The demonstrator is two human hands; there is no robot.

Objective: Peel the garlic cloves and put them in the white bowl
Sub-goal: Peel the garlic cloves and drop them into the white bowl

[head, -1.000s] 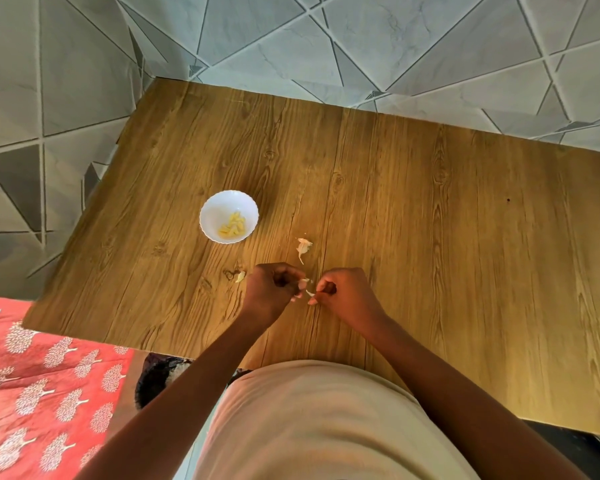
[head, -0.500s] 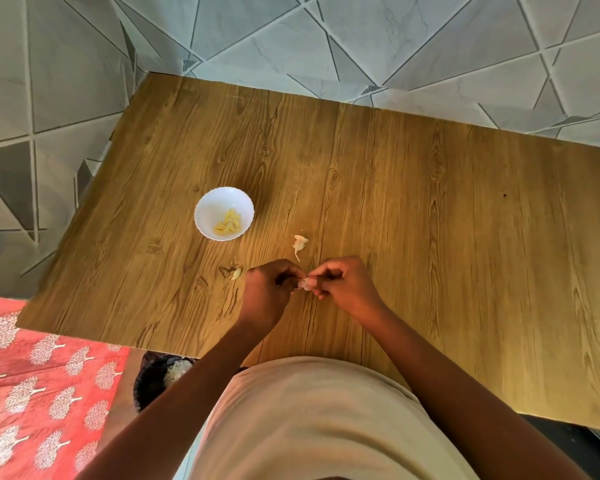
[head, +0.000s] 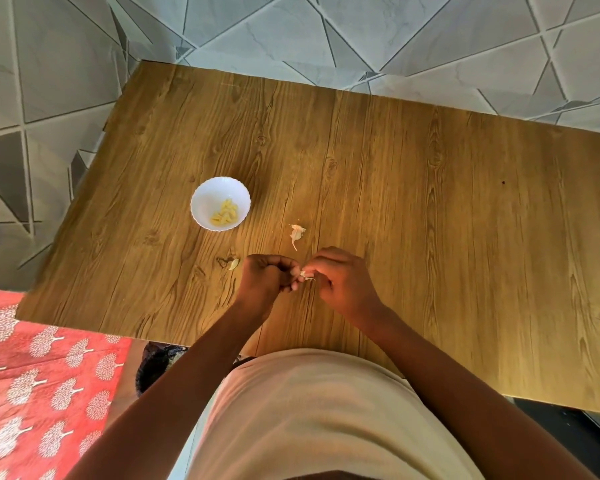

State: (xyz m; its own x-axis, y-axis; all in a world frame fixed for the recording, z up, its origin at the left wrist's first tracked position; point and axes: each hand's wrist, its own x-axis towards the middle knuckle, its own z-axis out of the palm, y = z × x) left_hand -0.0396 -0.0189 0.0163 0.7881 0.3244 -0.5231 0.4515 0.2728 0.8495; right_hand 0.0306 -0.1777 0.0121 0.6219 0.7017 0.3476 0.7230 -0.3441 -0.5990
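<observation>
One wooden table (head: pixel 413 202) across most of the view, set on grey triangle-patterned tiles (head: pixel 326 36). Red tree-printed cloth (head: pixel 42 382) at lower left, beside the table's near edge. Both forearms reaching in over the near edge, hands close together above the wood. Left hand (head: pixel 262 280) curled, gripping a garlic clove (head: pixel 297 271) at its fingertips. Right hand (head: pixel 343 278) curled too, pinching the papery skin (head: pixel 308 274) at the clove's end. White bowl (head: pixel 220 204) farther back and to the left, well apart from the hands, with a small heap of peeled cloves (head: pixel 226 213) inside. Loose husk (head: pixel 297 233) on the table between bowl and hands. Smaller scrap (head: pixel 233 264) just beside the left hand.
</observation>
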